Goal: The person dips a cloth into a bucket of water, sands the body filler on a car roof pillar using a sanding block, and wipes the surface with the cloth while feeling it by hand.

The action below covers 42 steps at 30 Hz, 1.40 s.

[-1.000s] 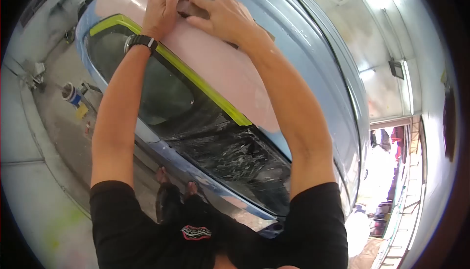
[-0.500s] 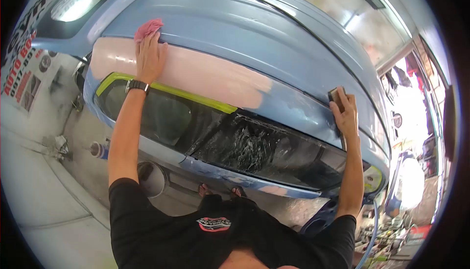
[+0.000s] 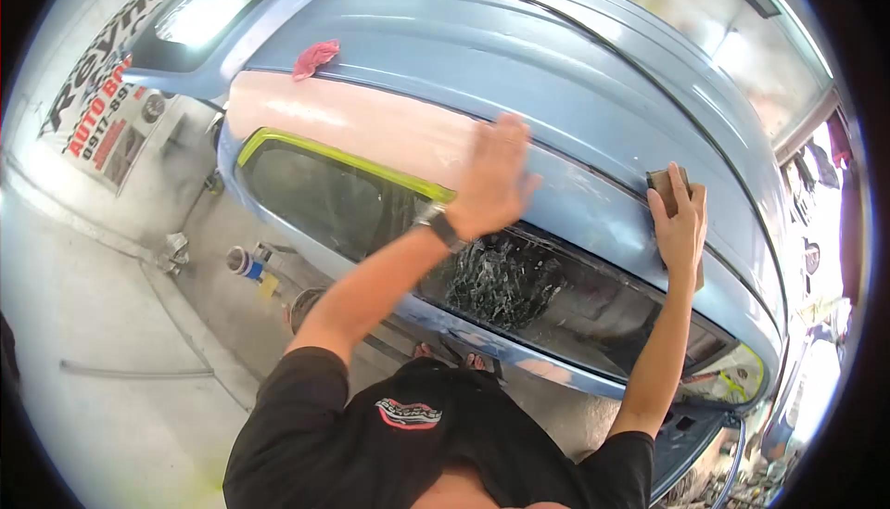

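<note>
My left hand [image 3: 496, 180], with a watch at its wrist, is smeared by motion. Its fingers are stretched out and hold nothing, over the edge of the pinkish filler patch [image 3: 352, 120] on the blue car roof [image 3: 482, 55]. My right hand [image 3: 680, 231] grips a long brownish sanding block [image 3: 669, 183] against the roof's side edge; the palm covers its middle. Farther left, a crumpled pink cloth [image 3: 316, 59] lies on the roof beside the patch. Below my left hand is a side window [image 3: 505, 282] with wet whitish streaks.
Yellow-green masking tape [image 3: 343, 161] edges the rear side window. On the floor to the left stand a tin [image 3: 243, 263] and a bucket [image 3: 306, 305], partly behind my arm. A blue hose [image 3: 739, 453] hangs at lower right, near clutter. A lettered banner [image 3: 116, 106] hangs on the left wall.
My left hand has let go of the pink cloth and moved right along the roof edge. The cloth stays on the roof. My right hand still holds the block; the view has shifted.
</note>
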Each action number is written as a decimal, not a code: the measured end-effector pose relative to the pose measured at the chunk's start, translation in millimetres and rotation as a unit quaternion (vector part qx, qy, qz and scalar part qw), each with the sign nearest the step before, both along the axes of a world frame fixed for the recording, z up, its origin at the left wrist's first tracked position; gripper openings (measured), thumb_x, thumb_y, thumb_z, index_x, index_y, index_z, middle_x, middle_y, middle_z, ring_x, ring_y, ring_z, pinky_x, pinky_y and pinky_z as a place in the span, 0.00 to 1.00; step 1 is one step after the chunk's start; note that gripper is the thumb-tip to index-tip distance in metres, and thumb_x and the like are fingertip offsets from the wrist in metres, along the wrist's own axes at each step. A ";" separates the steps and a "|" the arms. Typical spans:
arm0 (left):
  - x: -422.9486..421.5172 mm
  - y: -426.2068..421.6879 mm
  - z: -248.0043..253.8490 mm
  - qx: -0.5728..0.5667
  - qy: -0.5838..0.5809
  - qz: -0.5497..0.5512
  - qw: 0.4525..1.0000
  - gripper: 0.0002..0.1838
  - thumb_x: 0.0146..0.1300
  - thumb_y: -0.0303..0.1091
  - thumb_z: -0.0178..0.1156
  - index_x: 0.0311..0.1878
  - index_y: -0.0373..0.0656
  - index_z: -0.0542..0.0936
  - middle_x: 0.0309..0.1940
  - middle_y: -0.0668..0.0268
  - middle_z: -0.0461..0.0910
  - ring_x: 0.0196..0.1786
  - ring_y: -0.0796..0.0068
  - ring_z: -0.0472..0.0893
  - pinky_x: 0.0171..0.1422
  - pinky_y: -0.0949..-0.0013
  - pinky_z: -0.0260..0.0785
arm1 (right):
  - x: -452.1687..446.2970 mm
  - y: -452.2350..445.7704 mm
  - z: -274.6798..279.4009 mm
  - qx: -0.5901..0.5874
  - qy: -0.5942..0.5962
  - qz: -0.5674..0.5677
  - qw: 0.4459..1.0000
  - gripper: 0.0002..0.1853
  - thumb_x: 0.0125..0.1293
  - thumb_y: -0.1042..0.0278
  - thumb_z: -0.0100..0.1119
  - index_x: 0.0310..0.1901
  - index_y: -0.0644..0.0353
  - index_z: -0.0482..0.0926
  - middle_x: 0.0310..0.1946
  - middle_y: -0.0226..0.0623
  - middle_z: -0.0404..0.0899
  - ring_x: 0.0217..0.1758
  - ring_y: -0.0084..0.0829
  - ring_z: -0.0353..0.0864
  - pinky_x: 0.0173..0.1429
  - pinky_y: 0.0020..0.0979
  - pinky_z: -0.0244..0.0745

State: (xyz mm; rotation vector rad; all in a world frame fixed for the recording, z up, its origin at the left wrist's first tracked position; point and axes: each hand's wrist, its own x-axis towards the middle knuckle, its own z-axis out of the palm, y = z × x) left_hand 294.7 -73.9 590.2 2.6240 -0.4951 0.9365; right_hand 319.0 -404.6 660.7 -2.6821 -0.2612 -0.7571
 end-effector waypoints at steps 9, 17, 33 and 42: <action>-2.1 -33.4 -0.8 -0.034 0.034 0.177 0.983 0.51 0.78 0.63 0.47 0.79 0.18 0.57 0.83 0.31 0.49 0.87 0.34 0.45 0.87 0.32 0.34 | -0.8 -8.3 -9.6 -0.008 -0.049 0.014 0.999 0.30 0.72 0.51 0.68 0.75 0.37 0.77 0.54 0.44 0.76 0.54 0.48 0.82 0.64 0.50 0.77; 75.1 208.3 15.0 -0.166 0.158 0.477 0.848 0.60 0.72 0.70 0.49 0.82 0.19 0.47 0.85 0.31 0.40 0.88 0.36 0.39 0.88 0.34 0.31 | 4.3 -9.5 -11.7 -0.014 -0.045 0.020 0.999 0.30 0.72 0.51 0.68 0.75 0.40 0.77 0.52 0.45 0.75 0.54 0.48 0.81 0.64 0.51 0.76; 65.8 148.8 26.9 -0.238 0.161 0.514 0.808 0.60 0.72 0.69 0.45 0.82 0.18 0.42 0.85 0.31 0.37 0.88 0.36 0.36 0.87 0.32 0.30 | 3.0 -11.4 -15.5 -0.022 -0.058 0.005 0.998 0.32 0.71 0.48 0.67 0.75 0.38 0.76 0.55 0.45 0.75 0.62 0.48 0.79 0.69 0.52 0.73; 35.1 8.4 11.2 -0.171 0.089 0.444 0.875 0.57 0.76 0.68 0.45 0.80 0.16 0.49 0.83 0.28 0.43 0.87 0.31 0.41 0.86 0.30 0.33 | 4.1 -13.4 -19.3 -0.027 -0.072 0.012 0.997 0.32 0.71 0.46 0.67 0.76 0.36 0.75 0.55 0.45 0.75 0.62 0.48 0.79 0.68 0.51 0.74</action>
